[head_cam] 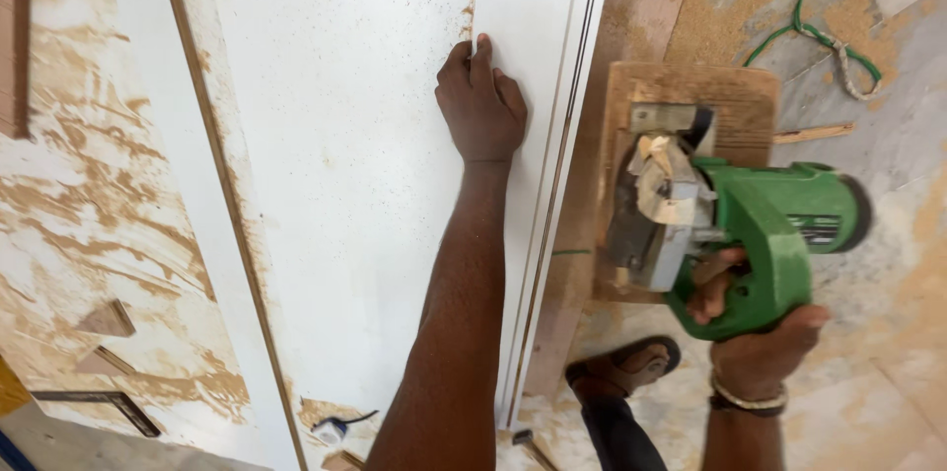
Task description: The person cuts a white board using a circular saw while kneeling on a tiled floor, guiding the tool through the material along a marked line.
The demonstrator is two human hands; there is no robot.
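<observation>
Head camera shows our left hand lying flat at 12 o'clock on the white board, fingers close together and pressing beside its cut edge. Our right hand, at 4 o'clock, has its fingers wrapped around the handle of the green circular saw, which sits right of the board, over the sawdust-covered floor.

Saw blade hidden under wooden base; right hand fingertips behind handle; white board ends cut off, perhaps long.
</observation>
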